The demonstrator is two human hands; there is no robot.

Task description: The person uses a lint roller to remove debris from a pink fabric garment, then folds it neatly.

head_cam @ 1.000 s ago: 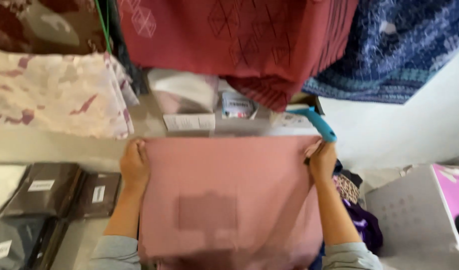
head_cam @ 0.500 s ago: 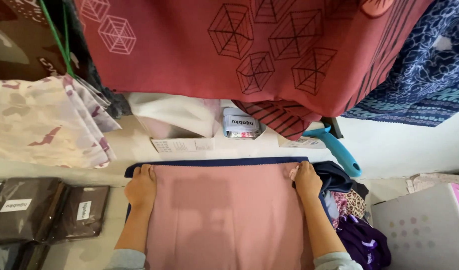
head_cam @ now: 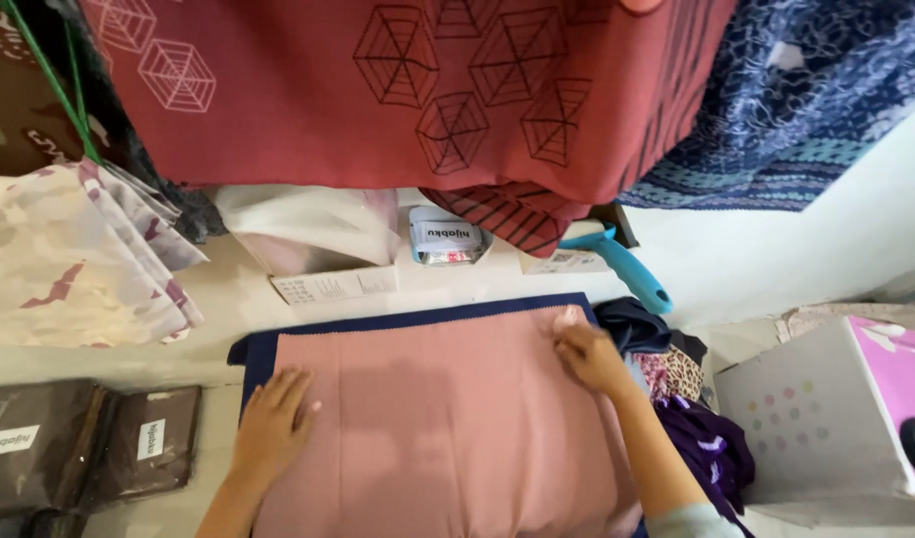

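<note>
Hands lie spread flat on pink cloth, its far edge running left-right over navy cloth.

Dusty-pink plain cloth lies on a navy-blue cloth. Far: brick-red hanging fabric with black and pale web-like hexagons; far right, blue fabric with white squiggles and a teal band; left, cream fabric with maroon blotches. Light-blue handle; right, grey box with pastel dots and pink side; dark brown packets, near left.
</note>
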